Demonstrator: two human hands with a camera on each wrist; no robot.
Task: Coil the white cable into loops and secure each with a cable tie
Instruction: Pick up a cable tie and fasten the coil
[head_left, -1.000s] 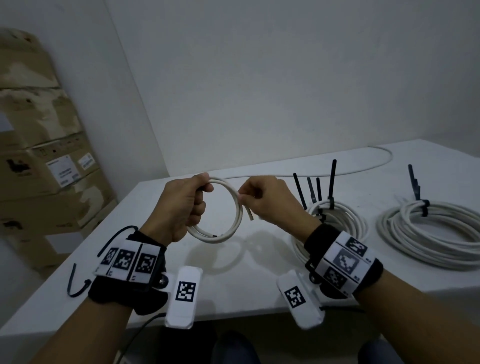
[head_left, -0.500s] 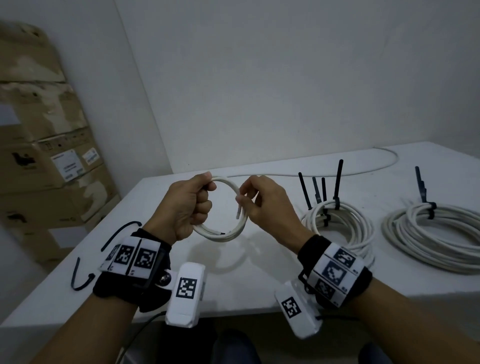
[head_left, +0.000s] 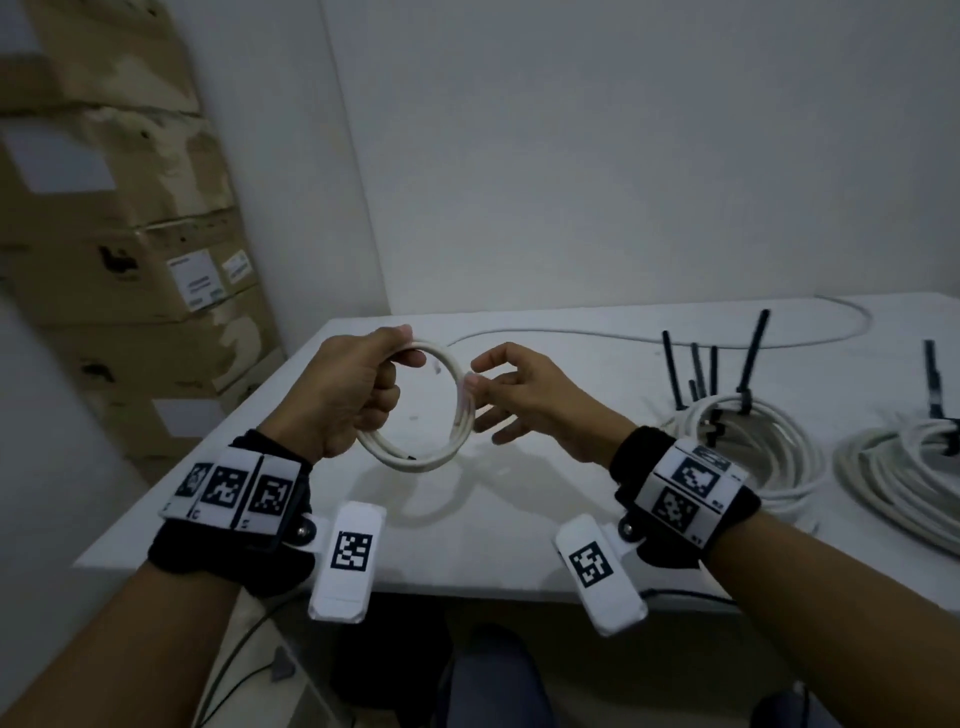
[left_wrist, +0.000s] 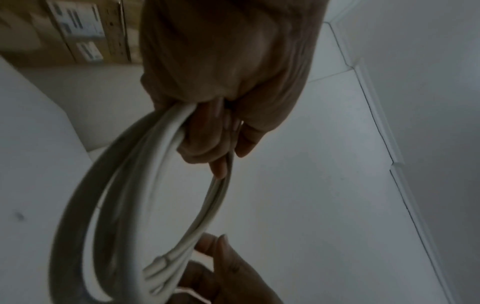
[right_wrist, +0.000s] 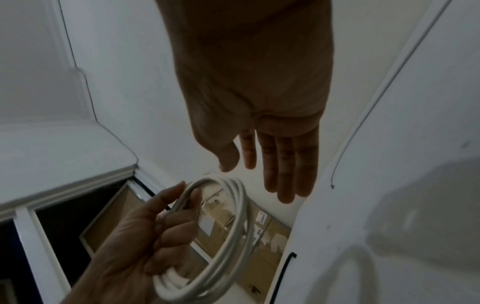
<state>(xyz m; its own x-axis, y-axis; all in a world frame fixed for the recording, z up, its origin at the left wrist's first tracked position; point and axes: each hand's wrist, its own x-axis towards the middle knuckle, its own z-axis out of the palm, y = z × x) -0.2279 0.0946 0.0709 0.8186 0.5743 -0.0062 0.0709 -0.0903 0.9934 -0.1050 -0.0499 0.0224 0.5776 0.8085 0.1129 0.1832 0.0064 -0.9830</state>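
My left hand (head_left: 358, 395) grips a small coil of white cable (head_left: 452, 447) above the table, fingers curled round its left side. In the left wrist view the coil (left_wrist: 135, 205) hangs from my fist (left_wrist: 215, 127). My right hand (head_left: 519, 395) is beside the coil's right side with fingers spread and straight; its fingertips are close to or just touching the strands. The right wrist view shows that hand (right_wrist: 275, 160) open and empty, a little apart from the coil (right_wrist: 233, 216). A black cable tie (right_wrist: 284, 273) lies on the table by its edge.
Two larger white coils (head_left: 753, 441) (head_left: 904, 467) bound with upright black ties (head_left: 748, 364) lie on the white table (head_left: 493, 545) at right. A loose white cable (head_left: 675, 338) runs along the back. Cardboard boxes (head_left: 130, 260) stack at the left wall.
My right hand has let go of the cable end and spread its fingers beside the coil. The left hand keeps its grip; the view has shifted, so the hands sit higher.
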